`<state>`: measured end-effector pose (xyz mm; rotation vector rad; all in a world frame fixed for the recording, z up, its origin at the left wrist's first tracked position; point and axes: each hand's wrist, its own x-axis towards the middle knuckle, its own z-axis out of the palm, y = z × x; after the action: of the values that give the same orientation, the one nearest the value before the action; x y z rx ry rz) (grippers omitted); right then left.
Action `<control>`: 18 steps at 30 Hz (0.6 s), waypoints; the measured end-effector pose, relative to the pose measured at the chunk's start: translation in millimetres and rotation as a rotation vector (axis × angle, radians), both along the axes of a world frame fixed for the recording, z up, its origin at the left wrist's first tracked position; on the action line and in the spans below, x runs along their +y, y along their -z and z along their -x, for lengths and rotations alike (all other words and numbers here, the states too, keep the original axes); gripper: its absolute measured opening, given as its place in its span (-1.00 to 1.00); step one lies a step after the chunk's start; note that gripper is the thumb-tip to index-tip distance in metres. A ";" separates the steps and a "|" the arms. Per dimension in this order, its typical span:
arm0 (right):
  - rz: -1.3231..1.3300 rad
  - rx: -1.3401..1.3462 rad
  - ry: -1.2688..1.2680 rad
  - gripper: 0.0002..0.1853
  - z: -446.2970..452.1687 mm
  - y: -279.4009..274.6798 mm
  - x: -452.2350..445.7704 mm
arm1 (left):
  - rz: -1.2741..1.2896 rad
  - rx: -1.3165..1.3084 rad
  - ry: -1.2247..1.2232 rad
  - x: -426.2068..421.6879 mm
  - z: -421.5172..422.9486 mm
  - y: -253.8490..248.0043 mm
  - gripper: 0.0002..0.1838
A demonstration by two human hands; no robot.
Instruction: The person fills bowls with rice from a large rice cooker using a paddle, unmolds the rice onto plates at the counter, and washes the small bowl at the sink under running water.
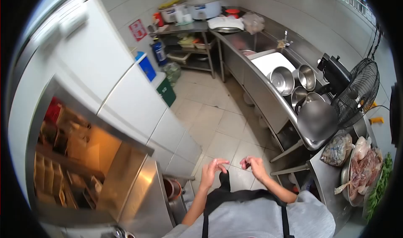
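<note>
Two hands (213,171) (255,166) apart above tiled floor (231,122), one black fan (364,93), one tap (286,39)

I note pale tiled walls (302,18), a tiled floor (197,116) between the white partition (119,95) on my left and the long steel sink counter (261,91) on my right, steel shelving (195,27) beyond, an amber-lit opening (100,143) lower left, and, apparently, a barred window (350,0) upper right.

Right here in front of me, a light grey top (252,215) — short sleeves (315,205) stopping near the elbows, forearms (201,200) bare. Over it there's a black apron (247,195), narrow black straps (205,226) crossing the grey — and below, a dark shoe (225,180).
</note>
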<state>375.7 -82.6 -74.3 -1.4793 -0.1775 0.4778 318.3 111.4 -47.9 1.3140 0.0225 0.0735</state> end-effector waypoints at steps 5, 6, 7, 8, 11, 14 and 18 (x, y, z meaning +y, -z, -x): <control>0.073 -0.320 0.201 -0.76 -138.0 -22.4 16.9 | -0.089 -0.020 0.104 31.2 -157.0 -25.2 -0.71; 0.054 -0.279 0.293 -0.76 -161.6 -31.3 18.8 | -0.044 -0.013 0.129 31.3 -183.1 -29.7 -0.74; 0.031 -0.246 0.385 -0.76 -187.5 -41.8 19.6 | -0.001 -0.014 0.153 26.5 -211.1 -33.6 -0.77; 0.098 -0.286 0.421 -0.76 -216.0 -45.7 14.1 | 0.042 -0.020 0.176 21.3 -240.2 -34.9 -0.79; 0.131 -0.312 0.524 -0.74 -301.8 -54.4 -10.8 | -0.001 -0.015 0.283 6.4 -315.5 -24.1 -0.79; 0.303 -0.337 0.575 -0.65 -405.1 -63.5 -47.2 | -0.008 0.019 0.331 -12.5 -392.2 -14.5 -0.77; 0.371 -0.318 0.691 -0.61 -563.7 -60.5 -89.6 | -0.022 0.053 0.390 -32.8 -498.6 -9.1 -0.74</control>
<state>939.4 -172.1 -13.8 -1.8540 0.1856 -0.3031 816.8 78.6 -38.8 1.3214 -0.1901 -0.2938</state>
